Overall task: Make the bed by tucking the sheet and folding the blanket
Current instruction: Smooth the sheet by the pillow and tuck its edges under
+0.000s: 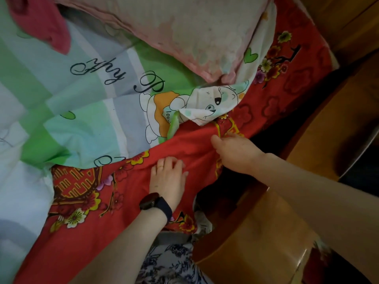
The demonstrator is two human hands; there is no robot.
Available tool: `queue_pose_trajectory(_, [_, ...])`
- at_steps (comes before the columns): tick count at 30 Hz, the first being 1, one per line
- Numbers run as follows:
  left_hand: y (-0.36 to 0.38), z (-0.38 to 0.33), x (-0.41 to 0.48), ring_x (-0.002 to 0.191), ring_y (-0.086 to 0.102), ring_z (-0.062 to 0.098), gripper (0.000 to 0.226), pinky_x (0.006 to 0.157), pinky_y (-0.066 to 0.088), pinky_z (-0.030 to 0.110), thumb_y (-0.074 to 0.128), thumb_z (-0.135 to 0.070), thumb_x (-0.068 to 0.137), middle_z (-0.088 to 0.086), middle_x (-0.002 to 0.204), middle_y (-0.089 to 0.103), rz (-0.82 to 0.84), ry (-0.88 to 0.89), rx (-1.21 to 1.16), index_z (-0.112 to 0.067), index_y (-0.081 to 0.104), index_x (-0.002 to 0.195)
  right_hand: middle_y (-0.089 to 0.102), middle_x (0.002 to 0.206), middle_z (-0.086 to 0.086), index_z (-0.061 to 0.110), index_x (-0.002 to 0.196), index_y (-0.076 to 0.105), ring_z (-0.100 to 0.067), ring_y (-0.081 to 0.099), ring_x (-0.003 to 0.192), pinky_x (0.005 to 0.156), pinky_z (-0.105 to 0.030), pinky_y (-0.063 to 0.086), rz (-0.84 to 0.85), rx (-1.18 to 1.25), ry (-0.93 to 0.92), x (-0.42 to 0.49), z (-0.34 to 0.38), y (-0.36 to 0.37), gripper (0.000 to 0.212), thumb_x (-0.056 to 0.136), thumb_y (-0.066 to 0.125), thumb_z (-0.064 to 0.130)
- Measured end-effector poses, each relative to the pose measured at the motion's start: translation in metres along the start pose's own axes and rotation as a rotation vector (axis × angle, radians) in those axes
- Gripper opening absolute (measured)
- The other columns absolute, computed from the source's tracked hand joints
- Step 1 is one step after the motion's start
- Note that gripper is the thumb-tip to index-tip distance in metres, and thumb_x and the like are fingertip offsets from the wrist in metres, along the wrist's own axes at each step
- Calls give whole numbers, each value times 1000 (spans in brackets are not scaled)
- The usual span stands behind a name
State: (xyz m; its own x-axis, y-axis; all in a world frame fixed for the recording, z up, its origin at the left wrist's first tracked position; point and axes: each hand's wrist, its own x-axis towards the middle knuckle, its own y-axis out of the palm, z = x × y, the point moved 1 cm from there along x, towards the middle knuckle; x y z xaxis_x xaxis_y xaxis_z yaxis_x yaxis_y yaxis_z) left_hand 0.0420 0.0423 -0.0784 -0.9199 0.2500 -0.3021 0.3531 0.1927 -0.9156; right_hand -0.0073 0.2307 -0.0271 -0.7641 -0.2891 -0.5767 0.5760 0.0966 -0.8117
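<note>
A red flowered sheet (pixel 106 218) covers the bed and hangs over its right edge. A green, white and grey striped blanket (pixel 78 103) with a cartoon print lies rumpled over the bed's left and middle. My left hand (pixel 168 179), with a dark watch at the wrist, presses flat on the sheet near the edge. To its right, my right hand (pixel 235 152) pinches a fold of the sheet at the bed's side, where the cloth bunches. A pale pink pillow (pixel 184 31) rests at the top, on the blanket.
A pink-red cloth (pixel 43 23) lies at the top left. A brown wooden piece of furniture (pixel 256 238) stands tight against the bed's right side, leaving a dark narrow gap (pixel 221 193). More wooden furniture (pixel 348 27) fills the top right.
</note>
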Motion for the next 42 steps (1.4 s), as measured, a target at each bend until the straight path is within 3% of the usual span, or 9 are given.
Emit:
queue_pose_trajectory(2, [-7,2,-4,101,54,28,19,83,43,39,54,-33,91,2,104,63,-21,-11,-117,-20,62,102,62,98,-12,10,107,39,-32,57,97,74,-36,35,15,18,32,-3,-5,-9,18,90,45,12])
queue_pose_trajectory(6, [-23,-5,-4,92,63,32,27,65,44,36,36,-32,99,8,97,67,-18,-86,-323,-16,50,116,66,95,-13,11,107,41,-31,59,93,91,-39,35,-17,-36,37,4,-8,-20,23,84,44,8])
queue_pose_trajectory(10, [-23,-16,8,85,65,36,23,66,47,40,35,-26,100,14,91,67,60,-162,-466,-12,46,115,67,94,-13,10,110,44,-35,63,83,70,-35,34,-87,-48,63,8,-9,-31,19,92,40,14])
queue_pose_trajectory(14, [-13,-25,14,96,61,33,16,74,44,31,42,-23,98,9,95,62,437,-137,-617,-16,51,110,64,105,-8,13,112,56,-31,61,98,72,-32,37,173,-87,129,8,-11,-46,26,95,41,27])
queue_pose_trajectory(18, [-32,-30,34,80,63,19,32,66,54,30,42,-39,98,0,92,59,873,-215,-813,-19,54,119,62,59,8,13,84,67,-10,57,59,70,-28,46,419,-118,160,17,-8,-77,32,93,47,37])
queue_pose_trajectory(22, [-43,-30,66,91,65,22,29,88,53,39,43,-33,98,5,103,67,457,-184,-767,-16,56,116,55,129,-2,17,126,52,-25,53,119,94,-41,41,149,-130,187,32,-17,-83,33,98,40,29])
queue_pose_trajectory(29, [-45,-54,90,91,64,13,18,80,53,32,44,-24,96,-5,100,68,192,29,-563,-24,59,107,55,124,-6,17,121,55,-27,52,114,88,-36,42,-49,-75,208,36,-72,-61,30,94,41,19])
queue_pose_trajectory(36, [-65,-117,159,77,67,17,19,73,55,45,43,-26,93,-6,88,67,185,128,-626,-39,55,98,64,106,-11,15,99,65,-35,62,101,84,-39,49,-288,795,623,50,-149,-65,25,92,45,28])
queue_pose_trajectory(42, [-101,-184,234,82,65,23,21,71,53,35,43,-22,96,2,93,70,148,347,-376,-24,58,111,58,71,-4,13,73,58,-18,54,57,57,-25,43,-425,1709,842,54,-191,-67,20,92,52,10])
